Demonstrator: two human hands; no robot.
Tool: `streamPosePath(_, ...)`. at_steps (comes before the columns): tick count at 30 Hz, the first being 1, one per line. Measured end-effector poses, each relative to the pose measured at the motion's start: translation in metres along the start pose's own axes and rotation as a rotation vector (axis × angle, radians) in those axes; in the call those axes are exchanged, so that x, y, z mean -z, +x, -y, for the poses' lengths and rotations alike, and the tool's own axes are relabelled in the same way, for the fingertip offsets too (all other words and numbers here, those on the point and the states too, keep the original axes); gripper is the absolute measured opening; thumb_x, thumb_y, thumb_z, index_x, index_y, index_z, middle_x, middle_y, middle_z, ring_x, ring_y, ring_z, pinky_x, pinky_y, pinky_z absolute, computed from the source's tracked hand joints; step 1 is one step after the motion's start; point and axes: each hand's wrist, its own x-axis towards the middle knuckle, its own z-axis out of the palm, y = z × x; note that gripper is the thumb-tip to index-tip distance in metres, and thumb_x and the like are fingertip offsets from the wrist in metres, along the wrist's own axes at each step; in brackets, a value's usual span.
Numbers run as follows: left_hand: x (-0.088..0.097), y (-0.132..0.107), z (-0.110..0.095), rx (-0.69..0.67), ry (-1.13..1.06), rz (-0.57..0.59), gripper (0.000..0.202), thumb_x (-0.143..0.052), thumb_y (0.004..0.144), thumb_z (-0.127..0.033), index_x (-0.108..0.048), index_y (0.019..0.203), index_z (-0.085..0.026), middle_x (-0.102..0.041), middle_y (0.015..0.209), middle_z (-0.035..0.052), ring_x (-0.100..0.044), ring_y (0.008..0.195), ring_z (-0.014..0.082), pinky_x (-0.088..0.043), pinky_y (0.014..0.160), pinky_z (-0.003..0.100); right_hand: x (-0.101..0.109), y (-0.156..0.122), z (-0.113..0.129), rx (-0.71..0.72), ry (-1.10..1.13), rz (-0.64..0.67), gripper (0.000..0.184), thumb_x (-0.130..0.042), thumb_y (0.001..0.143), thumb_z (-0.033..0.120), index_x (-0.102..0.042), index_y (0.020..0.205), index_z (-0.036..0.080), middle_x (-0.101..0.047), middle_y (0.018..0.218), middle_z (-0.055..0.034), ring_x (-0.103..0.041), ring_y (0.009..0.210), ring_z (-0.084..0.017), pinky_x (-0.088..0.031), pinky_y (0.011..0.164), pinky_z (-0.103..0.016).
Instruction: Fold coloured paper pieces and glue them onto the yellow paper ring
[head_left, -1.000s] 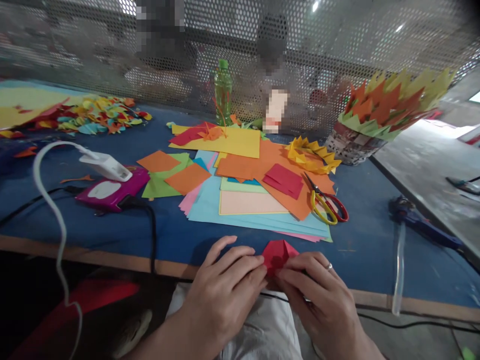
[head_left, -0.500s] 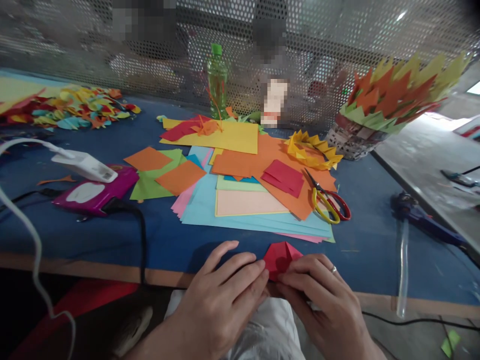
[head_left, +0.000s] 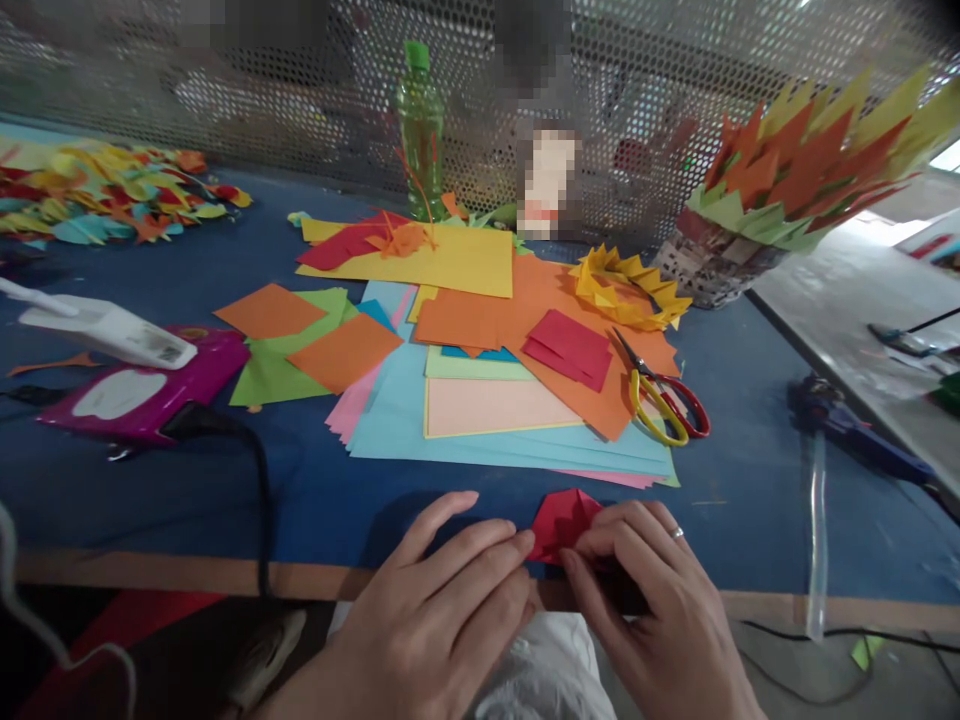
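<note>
A small folded piece of red paper [head_left: 559, 520] lies at the near edge of the blue table [head_left: 750, 520]. My left hand [head_left: 442, 610] presses on its left side with the fingertips together. My right hand [head_left: 652, 600], a ring on one finger, pinches the paper's right side with curled fingers. Both hands meet over the paper at the table's front edge.
A stack of coloured paper sheets [head_left: 510, 400] lies just behind the hands. Yellow-and-red scissors [head_left: 664, 400] lie to its right. A magenta glue gun [head_left: 142, 385], a white charger [head_left: 105, 330], a green bottle [head_left: 420, 125], a yellow paper ring [head_left: 630, 295] and a paper-spiked basket [head_left: 750, 240] stand around.
The view has shifted so the table sits a little higher and further left. My right fingers have curled more tightly over the red paper; the left hand has barely moved.
</note>
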Motion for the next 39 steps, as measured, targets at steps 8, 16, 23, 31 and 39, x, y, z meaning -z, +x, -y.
streamPosePath(8, -0.002, 0.000, 0.001, -0.044, 0.104, 0.025, 0.029, -0.051, 0.098, -0.014, -0.070, 0.120, -0.017, -0.075, 0.113, 0.0045, -0.065, 0.111, 0.0200, -0.024, 0.121, 0.049, -0.002, 0.003, 0.002, -0.009, -0.055, 0.015, 0.018, -0.059, 0.090, 0.012, -0.049, 0.079, 0.022, -0.055, 0.079, 0.0001, -0.049, 0.075, -0.016, -0.037, 0.071, -0.031)
streamPosePath(16, -0.013, -0.004, -0.002, 0.016, 0.103, 0.002, 0.025, -0.062, 0.096, -0.023, -0.071, 0.119, -0.017, -0.076, 0.110, 0.0009, -0.065, 0.108, 0.0171, -0.020, 0.124, 0.047, -0.003, 0.001, 0.002, -0.019, -0.090, 0.015, 0.019, -0.058, 0.089, 0.013, -0.047, 0.077, 0.023, -0.055, 0.076, -0.0003, -0.050, 0.072, -0.017, -0.038, 0.068, -0.032)
streamPosePath(23, -0.012, -0.001, -0.005, 0.080, 0.065, -0.020, 0.021, -0.062, 0.095, -0.020, -0.072, 0.113, -0.014, -0.077, 0.107, 0.0000, -0.065, 0.107, 0.0163, -0.024, 0.122, 0.044, -0.003, 0.002, 0.001, -0.013, -0.094, 0.030, 0.019, -0.058, 0.088, 0.013, -0.045, 0.078, 0.023, -0.055, 0.077, -0.0001, -0.050, 0.071, -0.015, -0.039, 0.067, -0.031)
streamPosePath(31, -0.012, 0.003, -0.005, 0.093, 0.061, 0.012, 0.021, -0.061, 0.096, -0.021, -0.072, 0.113, -0.016, -0.076, 0.110, -0.0003, -0.066, 0.108, 0.0174, -0.025, 0.122, 0.046, -0.003, 0.000, 0.001, -0.107, -0.042, -0.047, 0.014, -0.056, 0.089, 0.015, -0.050, 0.100, 0.023, -0.058, 0.086, -0.0027, -0.055, 0.077, -0.017, -0.046, 0.067, -0.030)
streamPosePath(39, -0.015, 0.001, -0.006, 0.115, 0.069, -0.030, 0.019, -0.061, 0.096, -0.021, -0.075, 0.108, -0.018, -0.077, 0.107, -0.0031, -0.066, 0.106, 0.0159, -0.025, 0.122, 0.043, -0.002, 0.000, -0.002, -0.092, -0.056, -0.060, 0.028, -0.052, 0.091, 0.014, -0.053, 0.117, 0.022, -0.064, 0.099, -0.0063, -0.061, 0.089, -0.020, -0.050, 0.077, -0.035)
